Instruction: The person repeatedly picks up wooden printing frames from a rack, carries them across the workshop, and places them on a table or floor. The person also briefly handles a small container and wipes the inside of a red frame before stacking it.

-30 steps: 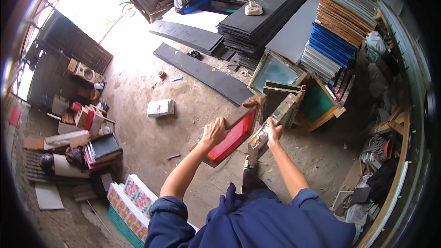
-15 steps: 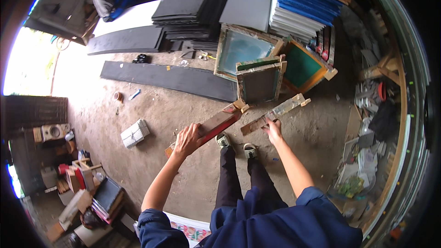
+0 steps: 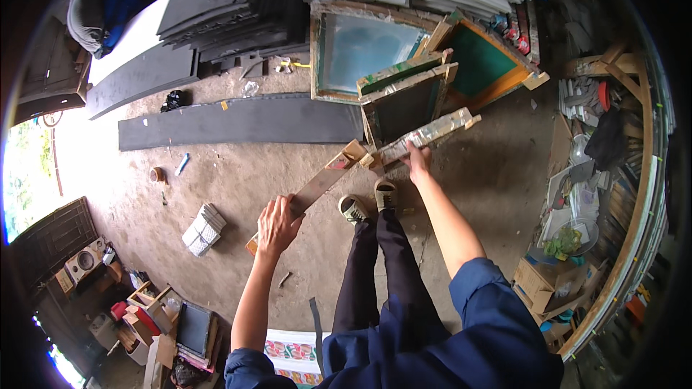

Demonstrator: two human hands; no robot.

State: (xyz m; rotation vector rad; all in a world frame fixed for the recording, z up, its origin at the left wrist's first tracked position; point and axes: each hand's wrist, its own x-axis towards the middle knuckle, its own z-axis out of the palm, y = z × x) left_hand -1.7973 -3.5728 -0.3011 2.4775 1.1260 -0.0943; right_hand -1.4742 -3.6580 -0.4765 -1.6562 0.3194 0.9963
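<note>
My left hand (image 3: 279, 227) is closed around the upper edge of a wooden screen printing frame (image 3: 322, 186), seen nearly edge-on. My right hand (image 3: 417, 163) grips a second, paint-stained frame (image 3: 441, 128), also seen edge-on. The near ends of the two frames meet or overlap in front of my shoes; whether they touch I cannot tell. Just beyond them leans a dark-mesh screen frame (image 3: 401, 109). Behind it are a pale blue screen frame (image 3: 364, 47) and a green screen frame (image 3: 481, 65).
A long dark board (image 3: 238, 121) lies on the concrete floor, with stacked black sheets (image 3: 216, 0) beyond. A white wrapped bundle (image 3: 204, 229) lies to the left. Clutter and a cardboard box (image 3: 551, 284) line the right side. Another person (image 3: 108, 11) is at the far left.
The right frame's near end has come left to the left frame's far end. The left frame has turned, hiding its red side. My view has shifted, and my feet have moved.
</note>
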